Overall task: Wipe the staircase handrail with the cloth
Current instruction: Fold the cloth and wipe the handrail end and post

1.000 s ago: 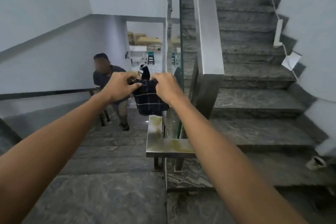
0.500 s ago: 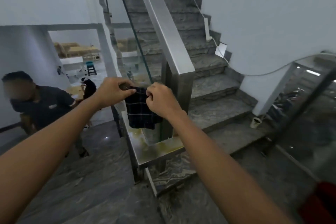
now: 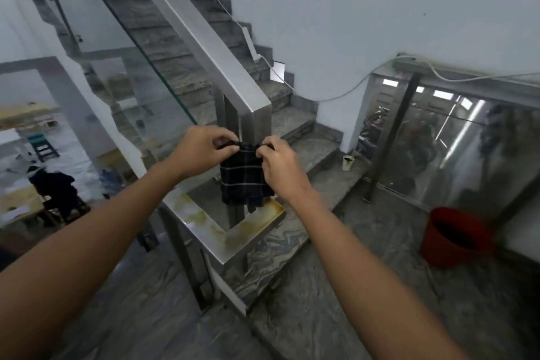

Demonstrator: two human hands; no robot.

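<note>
A: Where's the cloth (image 3: 244, 177)?

B: Hanging dead centre, its top edge pinched by the left hand (image 3: 201, 150) at nine o'clock and the right hand (image 3: 279, 162) at three (both sets of fingers curled tight).

A: And the handrail (image 3: 201, 38)?

B: Climbing toward eleven o'clock; its stained lower bend (image 3: 222, 232) sits beneath the cloth. A red bucket (image 3: 455, 237) stands at four o'clock.

A single wide-angle head view looks forward and down from a stair landing, close over the person's outstretched forearms. It faces the handrail (image 3: 204, 38) corner post at arm's reach, the stairs (image 3: 175, 47) climbing beyond, floor (image 3: 321, 316) beneath.
</note>
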